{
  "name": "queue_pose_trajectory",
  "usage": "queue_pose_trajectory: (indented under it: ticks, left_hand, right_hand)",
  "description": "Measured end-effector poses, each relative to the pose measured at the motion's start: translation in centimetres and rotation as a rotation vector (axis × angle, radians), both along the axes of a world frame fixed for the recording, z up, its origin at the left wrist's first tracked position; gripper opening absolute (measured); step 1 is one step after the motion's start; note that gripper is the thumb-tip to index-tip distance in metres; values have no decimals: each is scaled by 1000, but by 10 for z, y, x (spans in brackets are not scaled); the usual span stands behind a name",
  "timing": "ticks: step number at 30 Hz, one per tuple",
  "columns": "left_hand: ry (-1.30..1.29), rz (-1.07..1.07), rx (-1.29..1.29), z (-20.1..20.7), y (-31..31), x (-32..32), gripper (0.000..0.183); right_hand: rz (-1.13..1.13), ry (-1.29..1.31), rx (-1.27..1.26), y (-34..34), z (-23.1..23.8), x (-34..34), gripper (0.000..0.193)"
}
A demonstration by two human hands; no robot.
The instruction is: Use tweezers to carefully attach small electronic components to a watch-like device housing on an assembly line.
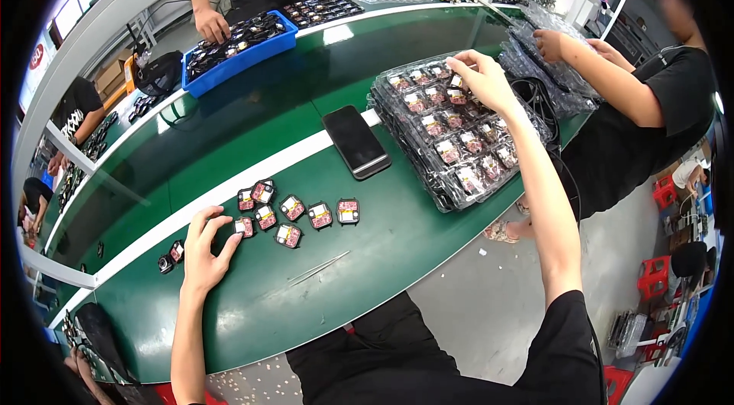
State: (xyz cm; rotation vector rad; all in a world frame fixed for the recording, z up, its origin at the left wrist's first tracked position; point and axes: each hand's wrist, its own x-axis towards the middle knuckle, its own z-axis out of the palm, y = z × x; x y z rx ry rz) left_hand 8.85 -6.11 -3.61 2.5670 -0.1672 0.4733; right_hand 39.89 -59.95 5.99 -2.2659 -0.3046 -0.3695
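My left hand (205, 252) rests over the green bench, fingers apart. Its thumb and index fingertip lie against the edge of a small square module (243, 227) with a black case and reddish circuit board. Several like modules (292, 208) lie loose to its right, and a black round-ended piece (166, 263) sits left of the hand. At the right, my right hand (485, 84) bends over the far side of a stack of clear plastic trays (437, 175) filled with such modules. Its fingertips pinch at one module (457, 81), partly covered by the fingers.
A black phone (356, 142) lies beside the trays. Thin rods (319, 268) lie near the bench's front edge. Across the bench a person handles parts in a blue bin (245, 59). Another person at the right handles clear plastic trays (547, 61). Black cables (539, 95) lie by the stack.
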Motion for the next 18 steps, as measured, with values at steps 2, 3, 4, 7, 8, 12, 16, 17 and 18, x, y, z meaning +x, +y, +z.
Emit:
queue_pose_trajectory:
  ticks: [2, 3, 4, 7, 8, 12, 16, 17, 18]
  left_hand:
    - [-18, -9, -1, -2, 2, 0, 36]
    - [-38, -14, -3, -3, 2, 1, 37]
    - [-38, -18, -4, -2, 0, 1, 37]
    - [21, 34, -69, 0, -2, 1, 37]
    - [-50, 38, -18, -1, 1, 0, 37]
    - [-232, 26, 94, 10, -16, -1, 43]
    - [-323, -314, 112, 54, -97, 27, 52]
    - [-332, -430, 87, 65, -124, 40, 53]
    - [-326, -524, 84, 76, -152, 53, 51]
  right_hand:
    - [36, -21, -21, -10, 5, 2, 43]
    - [33, -12, -50, -16, 9, 2, 43]
    - [34, -41, -124, -22, 13, 1, 42]
    - [45, -30, -164, -37, 24, -7, 39]
    - [31, -14, -164, -40, 28, -11, 40]
    - [56, 33, -159, -43, 29, -21, 49]
    - [-12, 94, -156, -36, 17, -23, 51]
    - [-21, 95, -162, -44, 14, -15, 51]
    - [-1, 101, -173, -53, 12, -4, 50]
